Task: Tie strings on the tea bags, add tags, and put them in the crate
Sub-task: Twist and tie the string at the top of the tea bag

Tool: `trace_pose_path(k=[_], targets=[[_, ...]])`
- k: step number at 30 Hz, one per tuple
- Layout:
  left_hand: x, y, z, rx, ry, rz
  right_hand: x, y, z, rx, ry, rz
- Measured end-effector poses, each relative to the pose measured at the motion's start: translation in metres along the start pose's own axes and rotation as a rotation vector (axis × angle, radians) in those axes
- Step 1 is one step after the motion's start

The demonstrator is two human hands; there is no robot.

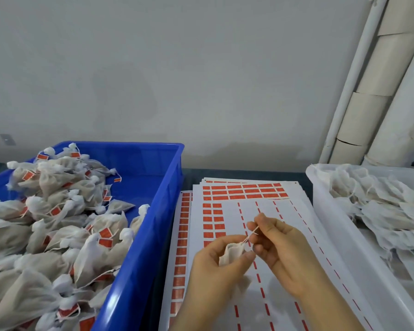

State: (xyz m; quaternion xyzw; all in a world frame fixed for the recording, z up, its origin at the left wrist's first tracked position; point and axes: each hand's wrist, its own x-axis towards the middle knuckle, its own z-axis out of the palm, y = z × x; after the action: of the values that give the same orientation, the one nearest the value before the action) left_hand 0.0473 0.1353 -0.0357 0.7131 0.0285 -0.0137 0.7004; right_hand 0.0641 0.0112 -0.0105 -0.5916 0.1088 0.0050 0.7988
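Note:
My left hand (215, 263) grips a small white mesh tea bag (232, 253) above the sticker sheets. My right hand (280, 249) pinches the bag's thin string (250, 234), which runs up from the bag's neck between my fingers. White sheets of red tag stickers (244, 192) lie under both hands; several stickers are gone from the top sheet. The blue crate (153, 211) on the left holds a heap of tied tea bags with red tags (58, 211). A white tub (320, 201) on the right holds untied tea bags (380, 201).
The crate, sheets and tub stand side by side on a dark table against a grey wall. Cardboard tubes and a white pipe (368, 91) lean in the right corner behind the tub.

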Motion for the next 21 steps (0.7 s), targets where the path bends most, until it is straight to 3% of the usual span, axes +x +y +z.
trace_pose_path(k=[4, 9, 15, 21], targets=[[0.006, -0.009, -0.003, 0.102, 0.059, 0.030, -0.002, 0.010, -0.011, 0.101, -0.019, 0.065], [0.008, -0.020, -0.001, 0.220, 0.091, 0.035, 0.000, 0.011, -0.019, -0.051, -0.013, -0.030], [0.013, -0.025, -0.004, 0.237, 0.079, 0.063, -0.003, 0.012, -0.018, -0.827, -0.137, -0.283], [0.015, -0.024, -0.006, 0.252, 0.035, 0.064, 0.002, 0.015, -0.024, -1.000, -0.153, -0.415]])
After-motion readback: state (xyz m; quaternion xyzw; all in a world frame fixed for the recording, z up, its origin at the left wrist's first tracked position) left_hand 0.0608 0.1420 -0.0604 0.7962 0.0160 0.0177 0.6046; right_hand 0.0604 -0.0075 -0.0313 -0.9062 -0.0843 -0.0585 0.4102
